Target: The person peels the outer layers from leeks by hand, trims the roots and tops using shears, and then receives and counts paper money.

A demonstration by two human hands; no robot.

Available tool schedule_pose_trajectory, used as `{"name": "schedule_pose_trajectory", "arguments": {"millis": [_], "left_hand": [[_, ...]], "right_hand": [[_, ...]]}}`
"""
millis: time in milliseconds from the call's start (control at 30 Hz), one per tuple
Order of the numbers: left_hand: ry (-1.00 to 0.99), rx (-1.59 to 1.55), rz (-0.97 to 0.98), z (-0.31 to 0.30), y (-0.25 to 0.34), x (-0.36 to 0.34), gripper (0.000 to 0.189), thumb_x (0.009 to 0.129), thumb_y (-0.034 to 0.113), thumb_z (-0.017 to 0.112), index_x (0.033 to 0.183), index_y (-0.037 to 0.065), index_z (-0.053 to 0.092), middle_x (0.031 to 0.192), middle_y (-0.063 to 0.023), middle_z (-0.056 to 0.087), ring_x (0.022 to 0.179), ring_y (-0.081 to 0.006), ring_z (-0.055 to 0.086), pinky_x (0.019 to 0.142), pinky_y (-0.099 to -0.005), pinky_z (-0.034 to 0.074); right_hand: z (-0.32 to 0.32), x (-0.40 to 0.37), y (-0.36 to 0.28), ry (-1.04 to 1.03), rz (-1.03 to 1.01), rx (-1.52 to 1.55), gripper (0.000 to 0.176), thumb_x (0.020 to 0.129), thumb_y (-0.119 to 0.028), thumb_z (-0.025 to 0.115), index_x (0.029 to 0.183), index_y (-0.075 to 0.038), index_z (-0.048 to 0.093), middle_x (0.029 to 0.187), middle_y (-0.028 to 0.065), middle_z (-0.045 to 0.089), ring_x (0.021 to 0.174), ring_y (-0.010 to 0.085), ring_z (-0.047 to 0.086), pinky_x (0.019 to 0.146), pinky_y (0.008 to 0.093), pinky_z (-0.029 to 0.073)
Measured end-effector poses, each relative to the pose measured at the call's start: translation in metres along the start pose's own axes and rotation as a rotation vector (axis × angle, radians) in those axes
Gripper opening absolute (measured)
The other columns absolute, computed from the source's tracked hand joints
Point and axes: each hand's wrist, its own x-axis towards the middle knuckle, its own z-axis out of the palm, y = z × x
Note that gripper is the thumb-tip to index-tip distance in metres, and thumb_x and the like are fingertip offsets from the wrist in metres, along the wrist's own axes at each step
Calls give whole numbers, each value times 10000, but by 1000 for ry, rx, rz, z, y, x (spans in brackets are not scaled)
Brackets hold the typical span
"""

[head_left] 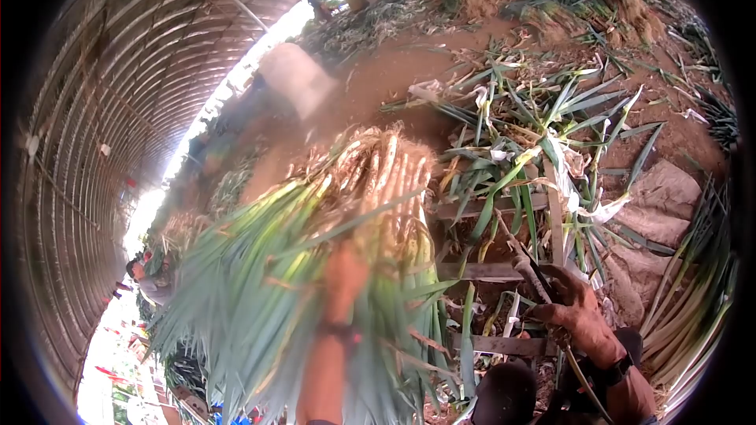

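Observation:
A large bundle of long green onions (394, 177) lies in front of me, with pale, soil-dusted root ends toward the top and green leaves spreading to the lower left. My left hand (344, 271) is over the bundle, touching or just above its stalks; motion smears its fingers. Off to the right, my right hand (579, 315) is closed around a long, thin, brownish stalk (516, 248) that slants from upper left to lower right through the grip. A dark strip runs beside the stalk at the fingers; I cannot make out what it is.
A wooden frame (504, 271) stands near my knees, with loose leaves and peelings (543, 142) over and behind it. More onions (693, 283) lie at right beside brown sacking (650, 267). A blurred whitish object (298, 79) is beyond the bundle. Another person (150, 283) is at far left.

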Motion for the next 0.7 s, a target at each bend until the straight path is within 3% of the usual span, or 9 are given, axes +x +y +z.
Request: {"name": "schedule_pose_trajectory", "arguments": {"millis": [200, 300, 433, 567, 700], "left_hand": [[-97, 139, -132, 1, -3, 4, 609, 798, 324, 751, 1251, -32, 553, 1075, -328, 650, 1016, -460, 639, 867, -515, 520], [-156, 146, -143, 16, -10, 12, 566, 806, 303, 747, 1229, -24, 560, 1035, -324, 660, 988, -463, 647, 843, -527, 520], [-51, 213, -21, 2, 27, -12, 282, 824, 159, 673, 1060, 10, 633, 938, -239, 707, 867, -423, 695, 742, -510, 556], [-200, 146, -20, -14, 62, -42, 329, 809, 183, 704, 1092, 40, 619, 931, -224, 699, 863, -409, 688, 765, -508, 549], [-243, 93, 3, 24, 77, -66, 402, 816, 184, 678, 1181, 55, 566, 973, -216, 686, 914, -389, 678, 771, -512, 534]], "right_hand": [[2, -8, -7, -14, 21, 21, 831, 741, -167, 779, 1444, 52, 394, 1218, 171, 596, 999, 225, 596, 845, 333, 496], [3, -13, -9, -3, 14, 23, 815, 751, -155, 786, 1435, 60, 402, 1241, 162, 595, 1038, 221, 594, 879, 323, 496], [-3, -10, 2, -21, -33, 38, 790, 762, -141, 797, 1424, 61, 417, 1281, 148, 590, 1109, 212, 584, 933, 323, 487], [0, -14, -10, -73, -21, -19, 861, 721, -171, 736, 1459, 64, 361, 1391, 223, 519, 1287, 290, 518, 1018, 397, 482], [3, -16, -15, -76, -4, -28, 844, 729, -162, 726, 1456, 68, 364, 1379, 224, 531, 1270, 275, 529, 1009, 373, 475]]}}
